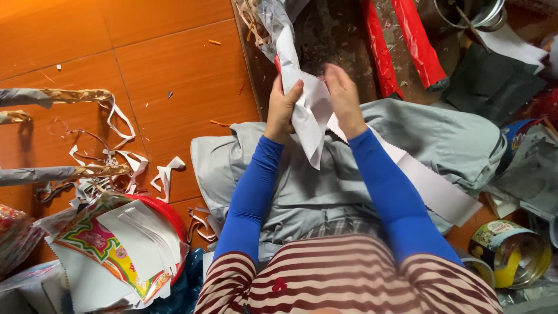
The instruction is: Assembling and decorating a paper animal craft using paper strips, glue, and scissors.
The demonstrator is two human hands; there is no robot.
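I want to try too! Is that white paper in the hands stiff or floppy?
Probably floppy: the white paper bends and creases between the left hand and right hand. It looks light, since its lower corner hangs free. It may tear easily, judging by the paper scraps on the floor.

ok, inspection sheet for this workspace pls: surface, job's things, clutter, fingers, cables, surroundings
Surface: orange tiled floor, grey cloth over the lap.
Job's things: white paper sheet with a zigzag edge, held up in both hands.
Clutter: paper strips and scraps on the floor; stack of colourful printed sheets on a red tub.
Fingers: left hand and right hand pinch the sheet.
Cables: nothing seen.
Surroundings: red plastic rolls, an open tin can, a metal pot.
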